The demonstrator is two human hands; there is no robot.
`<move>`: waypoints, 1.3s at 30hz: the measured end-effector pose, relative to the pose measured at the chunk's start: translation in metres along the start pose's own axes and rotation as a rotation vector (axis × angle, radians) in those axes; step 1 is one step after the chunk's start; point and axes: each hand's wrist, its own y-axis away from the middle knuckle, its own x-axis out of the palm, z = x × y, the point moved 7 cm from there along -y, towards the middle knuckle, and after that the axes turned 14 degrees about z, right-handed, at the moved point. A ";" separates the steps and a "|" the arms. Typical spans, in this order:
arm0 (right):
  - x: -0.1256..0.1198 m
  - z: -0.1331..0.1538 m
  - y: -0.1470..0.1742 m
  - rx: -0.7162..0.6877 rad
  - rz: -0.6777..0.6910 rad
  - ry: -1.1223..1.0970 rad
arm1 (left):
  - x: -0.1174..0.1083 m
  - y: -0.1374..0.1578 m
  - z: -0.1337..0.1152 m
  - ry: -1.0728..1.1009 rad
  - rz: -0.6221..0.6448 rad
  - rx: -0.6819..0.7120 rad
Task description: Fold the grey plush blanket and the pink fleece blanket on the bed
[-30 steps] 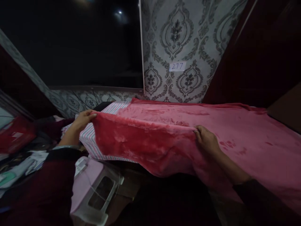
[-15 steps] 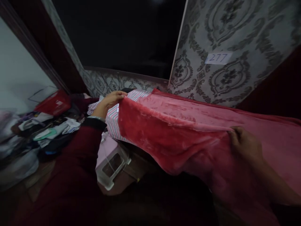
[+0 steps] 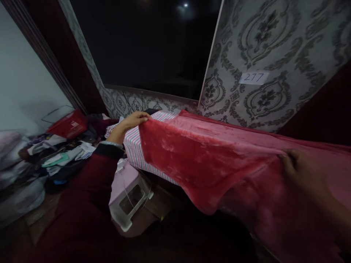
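Observation:
A long red plush blanket [image 3: 189, 157] lies spread over a surface along the wall, its near edge lifted between my hands. My left hand [image 3: 133, 121] pinches its left corner, fingers closed on the fabric. Farther right, my right hand [image 3: 304, 171] grips the same edge, which runs fairly taut between the two. A fold of deeper red hangs down in front and sags near the middle. Under the blanket's left end shows a striped cloth [image 3: 134, 146] in white, pink and grey.
Below the striped cloth stands a pink and white plastic box [image 3: 124, 193] with a window. Clothes [image 3: 65, 157] and a red basket [image 3: 68, 124] are piled at the left. A dark television screen [image 3: 153, 47] hangs above, beside a paper label [image 3: 253, 77] reading 277.
My right hand has moved a little to the right with the blanket's edge, stretching it wider. The whole view has shifted slightly, so things sit lower in the picture.

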 end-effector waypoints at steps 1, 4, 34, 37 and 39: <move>0.001 0.003 0.002 -0.004 0.022 -0.014 | 0.002 0.001 0.000 -0.003 0.033 0.006; 0.002 0.012 0.010 -0.034 0.068 -0.060 | 0.004 0.002 0.000 -0.045 0.074 -0.004; 0.038 -0.001 -0.009 -0.177 0.061 -0.280 | 0.028 -0.040 -0.027 0.210 -0.239 -0.351; 0.042 -0.004 -0.014 -0.139 0.085 -0.345 | 0.029 -0.050 -0.034 0.138 -0.260 -0.394; 0.044 -0.006 -0.017 -0.122 0.085 -0.379 | 0.030 -0.057 -0.045 0.067 -0.271 -0.359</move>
